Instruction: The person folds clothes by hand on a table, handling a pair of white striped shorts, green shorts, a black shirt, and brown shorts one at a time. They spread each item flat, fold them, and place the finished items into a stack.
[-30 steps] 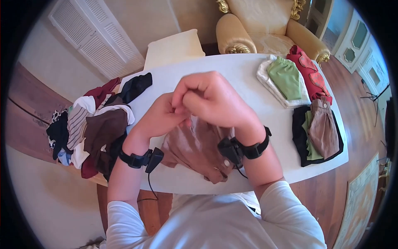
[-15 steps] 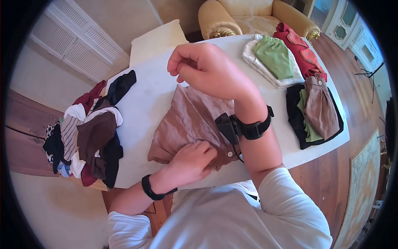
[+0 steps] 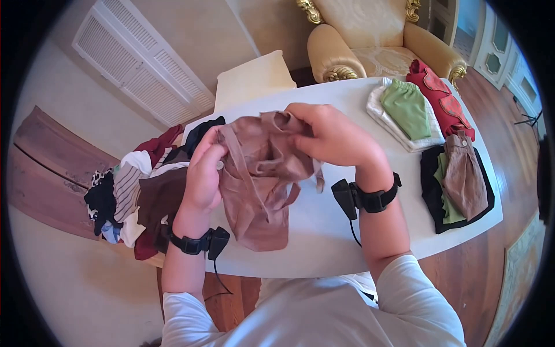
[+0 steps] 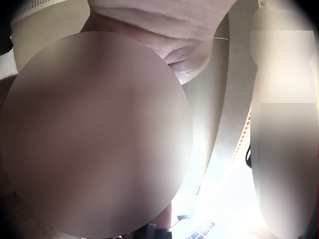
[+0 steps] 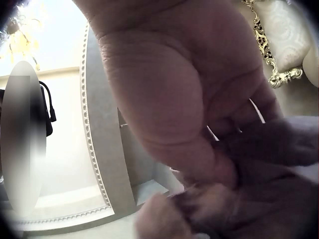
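Note:
In the head view, a brown garment (image 3: 254, 220) with narrow straps and a button hangs bunched over the near half of the white table (image 3: 329, 248). My left hand (image 3: 202, 173) pinches its upper left edge, beside the button. On the opposite side, my right hand (image 3: 335, 136) grips the gathered upper edge, its thumb toward me. One strap dangles down the front of the cloth. In the right wrist view, folds of the brown cloth lie against my right fingers. The left wrist view is largely blurred, with part of my left hand (image 4: 164, 25) at the top.
A heap of mixed clothes (image 3: 130, 191) covers the table's left end. At the right lie green shorts (image 3: 404, 110) on white cloth, a red garment (image 3: 436, 95), and brown folded clothing (image 3: 462, 179) on black cloth. A gold armchair (image 3: 376, 55) stands beyond the table.
The brown garment lay spread on the table before and is now lifted and bunched. My left hand went down to its near edge, then rose; my right hand has taken hold of it.

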`<act>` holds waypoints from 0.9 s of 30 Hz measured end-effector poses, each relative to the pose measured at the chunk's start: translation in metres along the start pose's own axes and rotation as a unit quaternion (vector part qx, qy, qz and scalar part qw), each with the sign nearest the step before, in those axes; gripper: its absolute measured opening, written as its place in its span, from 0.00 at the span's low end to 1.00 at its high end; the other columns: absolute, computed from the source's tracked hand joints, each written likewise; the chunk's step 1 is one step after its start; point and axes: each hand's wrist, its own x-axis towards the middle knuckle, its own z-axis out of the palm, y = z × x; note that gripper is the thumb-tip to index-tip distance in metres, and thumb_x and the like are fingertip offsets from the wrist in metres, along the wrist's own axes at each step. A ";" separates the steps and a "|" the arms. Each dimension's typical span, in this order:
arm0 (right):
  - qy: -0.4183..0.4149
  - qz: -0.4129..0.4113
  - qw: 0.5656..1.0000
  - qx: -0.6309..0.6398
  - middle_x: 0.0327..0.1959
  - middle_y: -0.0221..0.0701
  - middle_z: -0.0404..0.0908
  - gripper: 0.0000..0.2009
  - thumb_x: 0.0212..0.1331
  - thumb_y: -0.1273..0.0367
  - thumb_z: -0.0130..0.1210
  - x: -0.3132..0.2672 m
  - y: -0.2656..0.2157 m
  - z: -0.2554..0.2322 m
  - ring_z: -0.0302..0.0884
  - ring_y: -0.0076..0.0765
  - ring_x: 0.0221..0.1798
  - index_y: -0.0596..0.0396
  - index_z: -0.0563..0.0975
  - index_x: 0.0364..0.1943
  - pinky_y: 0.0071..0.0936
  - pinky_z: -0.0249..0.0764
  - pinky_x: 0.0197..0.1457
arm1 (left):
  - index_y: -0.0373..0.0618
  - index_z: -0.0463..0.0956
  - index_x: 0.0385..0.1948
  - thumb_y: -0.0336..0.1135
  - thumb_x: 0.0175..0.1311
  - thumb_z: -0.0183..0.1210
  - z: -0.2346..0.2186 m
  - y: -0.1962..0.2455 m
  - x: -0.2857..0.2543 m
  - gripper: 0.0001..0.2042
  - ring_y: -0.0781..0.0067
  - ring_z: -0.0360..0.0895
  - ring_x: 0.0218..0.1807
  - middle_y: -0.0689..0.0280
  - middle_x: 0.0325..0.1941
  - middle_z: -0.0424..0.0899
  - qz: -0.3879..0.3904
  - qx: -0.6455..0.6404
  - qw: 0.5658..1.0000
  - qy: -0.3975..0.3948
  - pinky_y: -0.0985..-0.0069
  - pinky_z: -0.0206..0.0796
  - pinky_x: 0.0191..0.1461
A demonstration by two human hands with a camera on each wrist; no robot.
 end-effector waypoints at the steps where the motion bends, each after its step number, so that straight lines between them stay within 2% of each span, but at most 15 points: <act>1: 0.010 0.015 0.999 0.026 0.30 0.33 0.82 0.09 0.67 0.70 0.64 0.001 -0.004 -0.001 0.77 0.31 0.33 0.61 0.80 0.44 0.31 0.74 0.38 | 0.42 0.73 0.58 0.26 0.77 0.46 -0.003 0.000 0.002 0.13 0.80 0.78 0.53 0.69 0.52 0.82 -0.006 -0.008 1.000 0.003 0.76 0.71 0.61; 2: 0.020 0.030 0.998 0.052 0.29 0.31 0.81 0.08 0.69 0.70 0.63 0.001 -0.007 -0.002 0.74 0.27 0.32 0.61 0.80 0.43 0.29 0.73 0.38 | 0.42 0.74 0.57 0.25 0.76 0.48 -0.005 0.001 0.003 0.13 0.80 0.78 0.53 0.69 0.51 0.82 -0.013 -0.017 1.000 0.005 0.76 0.71 0.61; 5: 0.047 0.024 0.994 0.098 0.29 0.25 0.77 0.06 0.73 0.71 0.59 0.002 -0.011 0.000 0.68 0.19 0.34 0.61 0.80 0.40 0.25 0.69 0.36 | 0.41 0.75 0.55 0.21 0.70 0.56 -0.003 0.002 0.002 0.13 0.82 0.79 0.50 0.69 0.48 0.83 0.045 0.156 0.986 -0.046 0.77 0.72 0.58; 8: 0.092 0.012 0.988 0.120 0.25 0.39 0.79 0.10 0.69 0.68 0.60 0.004 -0.013 0.002 0.72 0.34 0.28 0.64 0.81 0.39 0.32 0.72 0.35 | 0.40 0.75 0.52 0.18 0.65 0.60 -0.026 -0.005 0.011 0.15 0.83 0.79 0.49 0.69 0.47 0.83 0.100 0.209 0.968 -0.095 0.77 0.73 0.56; 11: 0.120 -0.009 0.981 0.149 0.24 0.33 0.77 0.09 0.69 0.68 0.59 0.004 -0.011 -0.002 0.70 0.26 0.28 0.64 0.81 0.37 0.29 0.70 0.34 | 0.39 0.75 0.50 0.18 0.66 0.59 -0.029 -0.005 0.006 0.12 0.82 0.81 0.49 0.69 0.46 0.84 0.027 0.220 0.974 -0.039 0.78 0.73 0.54; 14: 0.189 -0.005 0.967 0.170 0.25 0.27 0.77 0.09 0.69 0.69 0.58 0.004 -0.012 -0.008 0.70 0.21 0.31 0.64 0.81 0.36 0.27 0.69 0.34 | 0.39 0.76 0.49 0.16 0.67 0.57 -0.067 -0.008 0.012 0.12 0.82 0.82 0.49 0.69 0.45 0.85 0.034 0.459 0.887 -0.025 0.80 0.74 0.53; 15: 0.208 -0.004 0.962 0.176 0.26 0.23 0.78 0.09 0.69 0.69 0.58 0.004 -0.010 -0.011 0.70 0.19 0.32 0.64 0.81 0.37 0.26 0.70 0.36 | 0.39 0.76 0.49 0.16 0.68 0.56 -0.070 -0.004 0.011 0.12 0.82 0.82 0.49 0.69 0.45 0.85 0.001 0.410 0.912 -0.016 0.79 0.74 0.53; 17: 0.219 0.017 0.962 0.160 0.27 0.23 0.78 0.09 0.69 0.69 0.58 0.002 -0.007 -0.017 0.70 0.18 0.33 0.63 0.82 0.37 0.24 0.70 0.37 | 0.38 0.77 0.48 0.15 0.68 0.55 -0.065 0.013 0.007 0.11 0.83 0.81 0.49 0.70 0.44 0.85 -0.064 0.306 0.950 0.001 0.79 0.74 0.52; 20: 0.221 0.027 0.962 0.158 0.29 0.21 0.77 0.08 0.71 0.69 0.58 0.002 -0.003 -0.019 0.70 0.15 0.34 0.62 0.81 0.39 0.21 0.69 0.38 | 0.39 0.77 0.48 0.18 0.71 0.55 -0.075 0.023 0.006 0.09 0.84 0.80 0.46 0.71 0.44 0.85 -0.056 0.202 0.978 -0.009 0.79 0.73 0.49; 21: 0.215 0.035 0.962 0.167 0.29 0.20 0.77 0.09 0.72 0.69 0.58 0.001 -0.005 -0.020 0.69 0.14 0.34 0.62 0.81 0.39 0.20 0.68 0.37 | 0.40 0.78 0.49 0.23 0.73 0.55 -0.075 0.026 0.005 0.08 0.86 0.78 0.43 0.72 0.44 0.84 -0.040 0.188 0.981 -0.028 0.82 0.70 0.47; 24: 0.183 0.045 0.956 0.226 0.30 0.17 0.77 0.09 0.75 0.67 0.58 -0.006 -0.010 -0.028 0.68 0.11 0.35 0.60 0.81 0.40 0.18 0.66 0.37 | 0.41 0.77 0.52 0.26 0.74 0.55 -0.079 0.042 -0.009 0.09 0.87 0.77 0.43 0.74 0.44 0.82 -0.036 0.179 0.980 -0.081 0.85 0.68 0.48; 25: 0.170 0.047 0.952 0.251 0.31 0.16 0.76 0.09 0.75 0.67 0.58 -0.010 -0.012 -0.032 0.67 0.10 0.35 0.59 0.81 0.40 0.17 0.66 0.37 | 0.41 0.76 0.54 0.27 0.73 0.54 -0.076 0.049 -0.019 0.11 0.90 0.75 0.43 0.77 0.42 0.79 -0.074 0.147 0.983 -0.086 0.86 0.66 0.49; 27: 0.143 0.034 0.952 0.268 0.31 0.15 0.76 0.09 0.76 0.67 0.58 -0.018 -0.024 -0.041 0.67 0.09 0.35 0.58 0.81 0.40 0.16 0.65 0.37 | 0.41 0.76 0.55 0.26 0.72 0.54 -0.054 0.058 -0.042 0.12 0.90 0.73 0.44 0.78 0.42 0.78 -0.076 0.116 0.987 -0.083 0.86 0.65 0.48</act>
